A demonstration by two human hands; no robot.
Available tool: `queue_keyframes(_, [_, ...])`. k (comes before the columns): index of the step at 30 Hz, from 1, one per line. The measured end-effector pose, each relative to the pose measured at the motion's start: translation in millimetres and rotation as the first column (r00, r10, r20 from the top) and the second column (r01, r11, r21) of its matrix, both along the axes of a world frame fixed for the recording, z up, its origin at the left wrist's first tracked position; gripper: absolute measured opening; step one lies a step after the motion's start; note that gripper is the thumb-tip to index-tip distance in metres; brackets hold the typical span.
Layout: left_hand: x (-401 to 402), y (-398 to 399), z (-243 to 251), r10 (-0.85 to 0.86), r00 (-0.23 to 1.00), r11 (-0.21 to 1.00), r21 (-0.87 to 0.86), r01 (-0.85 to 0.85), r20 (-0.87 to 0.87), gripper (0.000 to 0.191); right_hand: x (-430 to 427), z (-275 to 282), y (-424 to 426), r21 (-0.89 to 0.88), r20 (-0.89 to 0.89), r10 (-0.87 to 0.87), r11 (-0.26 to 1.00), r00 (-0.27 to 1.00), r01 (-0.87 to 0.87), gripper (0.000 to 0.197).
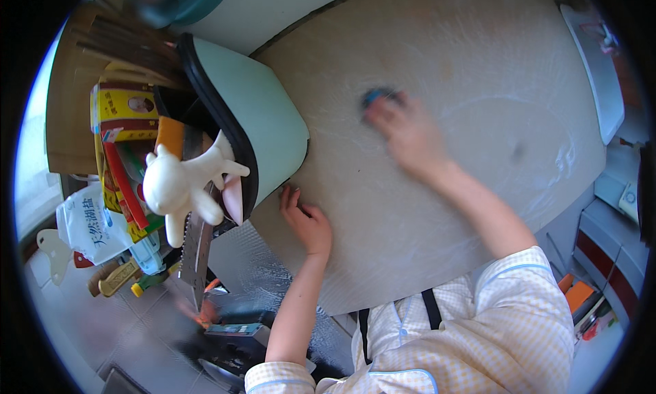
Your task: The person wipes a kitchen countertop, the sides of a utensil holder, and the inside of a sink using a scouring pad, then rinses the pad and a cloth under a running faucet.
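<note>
My right hand grips a small dark scrubbing pad with blue on it, pressed on the beige tabletop. The hand and pad are blurred. Wet, whitish streaks run over the surface, with a faint ring at the right. Near the left edge, my left hand rests on the tabletop beside the pale green bin, fingers loosely curled; nothing shows in it.
A white animal figurine hangs at the bin's black rim. Around it are yellow boxes, a white printed bag, a serrated metal blade and wooden-handled tools. A white tray stands at the far right.
</note>
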State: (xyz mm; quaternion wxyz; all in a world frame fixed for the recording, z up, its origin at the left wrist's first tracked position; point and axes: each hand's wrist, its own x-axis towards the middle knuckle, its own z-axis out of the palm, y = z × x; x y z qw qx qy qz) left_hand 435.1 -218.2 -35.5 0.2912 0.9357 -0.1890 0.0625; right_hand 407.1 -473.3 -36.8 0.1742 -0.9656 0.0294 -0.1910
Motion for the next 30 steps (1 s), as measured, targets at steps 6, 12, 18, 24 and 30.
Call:
queue_keyframes(6, [3,-12,-6,-0.058,0.998,0.998,-0.024,0.057,-0.033,0.034,106,0,-114,-0.303,0.135,-0.273,0.904,0.953,0.302,0.039])
queue_keyframes(12, [3,7,-1,-0.011,0.998,0.999,0.033,0.013,-0.055,0.036,2,21,6,0.057,-0.006,0.134,0.989,0.991,-0.133,0.043])
queue_keyframes(18, [1,-4,0,-0.04,0.999,0.999,0.033,0.041,-0.024,0.039,-136,-1,-202,-0.234,-0.079,-0.571,0.807,0.817,0.542,0.045])
queue_keyframes(24, [3,-11,-8,-0.066,0.998,0.997,0.046,0.065,0.009,0.04,7,-10,-175,-0.13,0.145,-0.304,0.938,0.942,0.323,0.026])
queue_keyframes(30, [4,10,-11,-0.057,0.998,0.996,0.068,0.058,-0.018,0.04,-129,20,-55,0.003,-0.146,-0.077,0.997,0.986,0.079,0.048])
